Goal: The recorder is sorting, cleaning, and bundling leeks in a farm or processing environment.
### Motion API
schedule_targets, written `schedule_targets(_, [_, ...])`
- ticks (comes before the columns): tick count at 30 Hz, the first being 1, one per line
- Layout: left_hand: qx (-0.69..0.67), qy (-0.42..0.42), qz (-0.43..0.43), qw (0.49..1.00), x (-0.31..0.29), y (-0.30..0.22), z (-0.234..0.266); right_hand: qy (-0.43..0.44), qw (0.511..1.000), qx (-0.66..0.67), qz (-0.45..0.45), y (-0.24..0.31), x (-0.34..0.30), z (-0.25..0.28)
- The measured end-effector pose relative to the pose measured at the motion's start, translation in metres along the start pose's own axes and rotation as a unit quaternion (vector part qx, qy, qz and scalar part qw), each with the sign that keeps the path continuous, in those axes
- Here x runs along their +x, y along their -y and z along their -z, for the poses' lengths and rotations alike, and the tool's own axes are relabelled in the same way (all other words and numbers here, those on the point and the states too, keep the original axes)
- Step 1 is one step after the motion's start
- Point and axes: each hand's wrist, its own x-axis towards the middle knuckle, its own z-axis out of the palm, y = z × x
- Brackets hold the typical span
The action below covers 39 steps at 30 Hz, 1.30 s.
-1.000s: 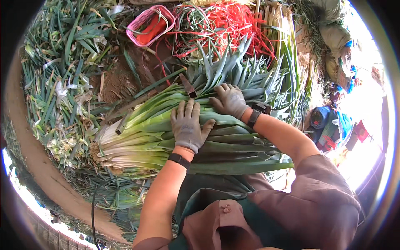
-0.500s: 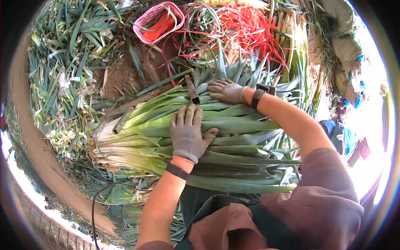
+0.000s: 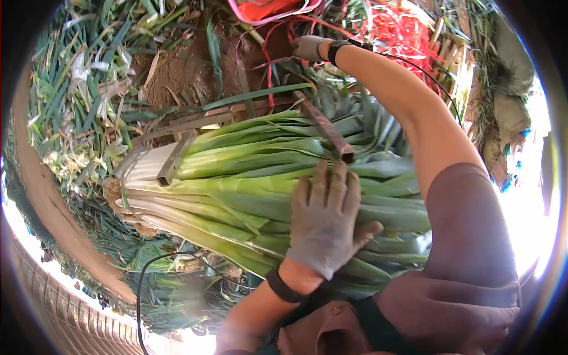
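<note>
A big bundle of leeks [image 3: 236,183] lies across a metal rack, white root ends to the left and dark green leaves to the right. My left hand [image 3: 325,222], in a grey glove, rests flat on the leaves with its fingers stretched out. Two upright metal bars of the rack, a left one [image 3: 176,160] and a right one [image 3: 328,130], stand along the bundle's far side. Beyond the rack, my gloved right hand [image 3: 309,48] reaches beside the red strips [image 3: 402,35]. Its fingers look curled in; what they hold, if anything, cannot be made out.
A pink basket [image 3: 260,21] with something red inside sits at the far edge. Loose leek leaves and trimmings [image 3: 77,100] heap up on the left. A black cable [image 3: 142,290] loops near my left forearm. Filled sacks [image 3: 512,112] stand at the far right.
My right hand has left the leaves and moved away toward the red strips and basket. My left hand stays on the leeks, now further right in view. The view has shifted.
</note>
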Motion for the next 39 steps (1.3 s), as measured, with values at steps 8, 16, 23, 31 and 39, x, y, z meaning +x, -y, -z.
schedule_targets(8, [0.009, -0.026, -0.014, 1.000, -0.003, 0.008, -0.004, 0.049, 0.997, 0.034, -0.046, 0.019, 0.044, -0.064])
schedule_targets(16, [-0.015, -0.038, -0.006, 0.999, -0.006, 0.004, 0.006, -0.203, 0.942, 0.266, -0.008, 0.009, -0.078, 0.098])
schedule_targets(23, [-0.002, -0.070, -0.031, 0.997, -0.002, 0.000, 0.002, -0.309, 0.873, 0.375, -0.040, 0.044, -0.246, 0.246])
schedule_targets(31, [0.009, -0.080, -0.034, 0.996, -0.004, 0.002, 0.002, -0.318, 0.828, 0.454, 0.082, 0.097, -0.243, 0.239])
schedule_targets(39, [0.045, -0.084, -0.030, 0.995, -0.006, 0.004, 0.000, -0.344, 0.806, 0.410, 0.252, 0.151, -0.317, 0.296])
